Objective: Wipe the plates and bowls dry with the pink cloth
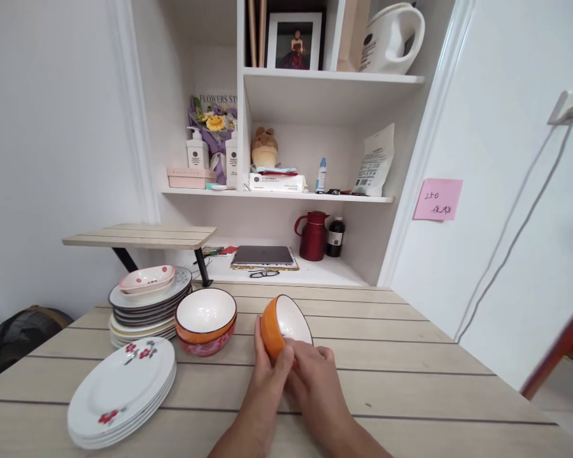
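Left hand (266, 375) curled round orange bowl's (273, 323) outer side; right hand (318, 375) closed at near rim, fingers bent. Bowl tilted over worktop (410, 381), contact unclear. Leftward: stacked bowls (205, 329), then flowered plates (128, 385), taller dish stack (143, 313) behind.

Your table (410, 375): pale planks, dark seams | On your left, nearest you: flowered plates (123, 389), stacked | Behind these: mixed dishes (148, 315), stacked | Right of the dishes: bowls (205, 324), stacked upright
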Demonstrator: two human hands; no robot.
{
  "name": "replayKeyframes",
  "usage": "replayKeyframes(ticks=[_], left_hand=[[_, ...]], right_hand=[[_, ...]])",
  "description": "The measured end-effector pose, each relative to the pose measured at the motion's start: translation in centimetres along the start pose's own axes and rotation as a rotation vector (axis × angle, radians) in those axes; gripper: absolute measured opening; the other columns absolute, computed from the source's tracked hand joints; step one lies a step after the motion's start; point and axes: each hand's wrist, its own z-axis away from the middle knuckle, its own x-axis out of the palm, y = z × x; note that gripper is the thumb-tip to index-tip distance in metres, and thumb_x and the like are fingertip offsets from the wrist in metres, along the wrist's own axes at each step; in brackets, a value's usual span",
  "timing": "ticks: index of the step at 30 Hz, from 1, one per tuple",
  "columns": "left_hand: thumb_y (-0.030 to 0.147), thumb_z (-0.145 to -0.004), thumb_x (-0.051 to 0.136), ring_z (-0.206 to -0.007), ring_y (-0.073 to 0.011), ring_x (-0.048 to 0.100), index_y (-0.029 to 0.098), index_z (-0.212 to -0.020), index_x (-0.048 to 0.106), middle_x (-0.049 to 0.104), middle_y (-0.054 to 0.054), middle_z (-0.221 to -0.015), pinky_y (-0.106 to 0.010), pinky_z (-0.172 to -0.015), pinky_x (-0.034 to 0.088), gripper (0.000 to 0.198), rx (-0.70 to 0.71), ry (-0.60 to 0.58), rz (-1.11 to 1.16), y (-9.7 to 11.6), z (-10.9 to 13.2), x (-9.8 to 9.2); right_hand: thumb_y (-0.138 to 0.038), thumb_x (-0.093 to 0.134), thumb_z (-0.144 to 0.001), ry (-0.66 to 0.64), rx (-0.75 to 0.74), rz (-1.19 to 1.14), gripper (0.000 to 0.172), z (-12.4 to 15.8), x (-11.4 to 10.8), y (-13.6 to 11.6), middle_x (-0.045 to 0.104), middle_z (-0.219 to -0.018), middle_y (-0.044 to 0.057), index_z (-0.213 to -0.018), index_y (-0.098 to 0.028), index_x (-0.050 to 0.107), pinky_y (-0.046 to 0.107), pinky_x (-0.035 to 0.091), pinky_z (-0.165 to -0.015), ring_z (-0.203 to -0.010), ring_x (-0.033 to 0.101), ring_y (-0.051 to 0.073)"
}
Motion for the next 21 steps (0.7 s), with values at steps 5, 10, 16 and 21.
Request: replayKeyframes(ticks=[5, 10, 16, 21], left_hand=[[0.046, -0.077, 0.076, -0.128, -0.0281, 0.053, 0.034, -0.153, 0.011, 0.053, -0.012, -0.142, -0.042, -0.111, 0.036, 0.101, -0.016, -0.001, -0.036, 0.1, 0.5, 0.1], [0.044, -0.08, 0.073, -0.124, -0.0268, 0.057, 0.029, -0.146, 0.036, 0.06, -0.011, -0.134, -0.04, -0.107, 0.04, 0.077, 0.007, 0.07, -0.081, 0.8, 0.0, -0.6], [0.047, -0.083, 0.067, -0.111, -0.0294, 0.064, 0.015, -0.126, 0.059, 0.068, -0.015, -0.12, -0.043, -0.095, 0.05, 0.054, -0.072, 0.058, 0.068, 0.8, -1.2, -1.9], [0.043, -0.085, 0.067, -0.113, -0.0292, 0.064, 0.013, -0.125, 0.06, 0.069, -0.016, -0.119, -0.042, -0.096, 0.051, 0.05, -0.128, 0.026, 0.133, 0.8, -1.8, -2.2]], right_hand=[[-0.009, 0.05, -0.092, -0.069, -0.074, 0.12, 0.047, 0.2, -0.2, -0.6, 0.068, -0.126, 0.005, -0.132, -0.032, 0.054, 0.035, 0.035, -0.081, -0.105, 0.063, 0.022], [-0.006, 0.051, -0.09, -0.173, -0.153, 0.182, 0.052, -0.1, -1.3, -0.7, 0.069, -0.124, 0.0, -0.131, -0.038, 0.052, 0.033, 0.032, -0.076, -0.101, 0.062, 0.02], [-0.021, 0.055, -0.095, -0.241, -0.316, 0.298, 0.033, -1.4, -2.0, 2.2, 0.067, -0.128, -0.007, -0.119, -0.043, 0.059, 0.053, 0.017, -0.108, -0.125, 0.052, 0.026], [-0.023, 0.045, -0.1, -0.175, -0.356, 0.351, 0.03, -1.5, -1.7, 3.8, 0.064, -0.133, -0.007, -0.119, -0.043, 0.058, 0.062, 0.001, -0.112, -0.137, 0.04, 0.028]])
